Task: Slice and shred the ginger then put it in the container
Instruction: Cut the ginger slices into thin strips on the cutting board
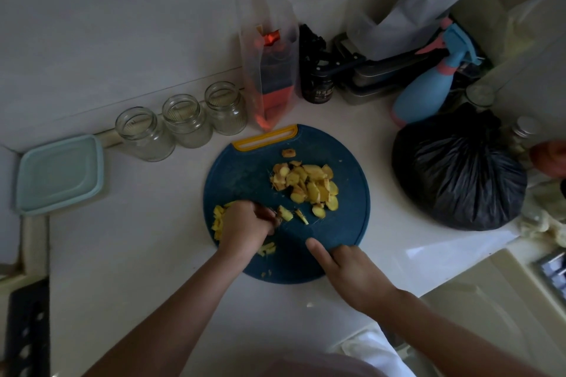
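Observation:
A round blue cutting board (245, 174) with a yellow handle lies on the white counter. A pile of ginger slices (309, 184) sits on its right half. Thin ginger shreds (218, 223) lie at the board's left edge, and a few more (267, 249) are near my left wrist. My left hand (245, 226) has its fingers curled down on a small stack of ginger (284, 213). My right hand (349, 272) grips a dark knife (295, 231), index finger stretched along the blade's back. The blade is hard to make out against the board and lies just right of my left fingers.
A pale blue lidded container (58, 174) sits at the far left beside three open glass jars (186, 119). Behind the board stand a clear bag (269, 70), a dark jar (317, 87) and a blue spray bottle (428, 89). A tied black bag (456, 180) lies to the right.

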